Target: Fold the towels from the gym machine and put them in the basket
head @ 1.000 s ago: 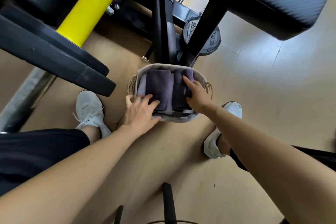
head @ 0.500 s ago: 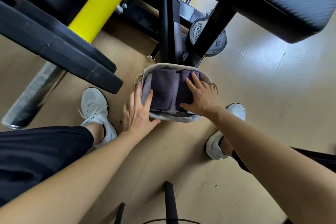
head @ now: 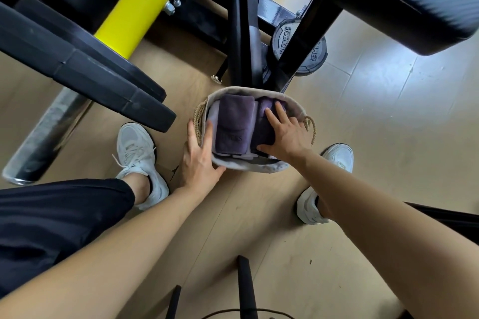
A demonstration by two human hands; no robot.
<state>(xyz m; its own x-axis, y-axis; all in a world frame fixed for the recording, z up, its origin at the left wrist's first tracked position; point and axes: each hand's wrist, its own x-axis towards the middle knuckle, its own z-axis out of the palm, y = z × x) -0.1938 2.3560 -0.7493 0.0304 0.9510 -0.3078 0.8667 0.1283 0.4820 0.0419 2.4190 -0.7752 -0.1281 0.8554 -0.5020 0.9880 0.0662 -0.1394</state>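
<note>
- A lined woven basket (head: pixel 246 166) sits on the wooden floor at the foot of a gym machine (head: pixel 241 33), between the person's white shoes (head: pixel 137 147), with folded purple towels packed inside.
- The left hand (head: pixel 199 160) rests against the basket's left outer wall, fingers straight and thumb at the near rim, gripping nothing.
- The right hand (head: pixel 286 137) lies flat, fingers spread, pressing on the right towel (head: pixel 267 105); the two hands are apart.
- The right towel and the left towel (head: pixel 233 122) lie side by side and touching, their long axes running near to far. Paler cloth edges show to the left and near side of the left towel.
- The towels are likely soft, light and easily squashed, so a flat palm suits settling them. To lift one, pinch across a folded end so the layers stay together.
- The basket looks light and may slide; its side handles (head: pixel 311 129) offer the surest hold.
</note>
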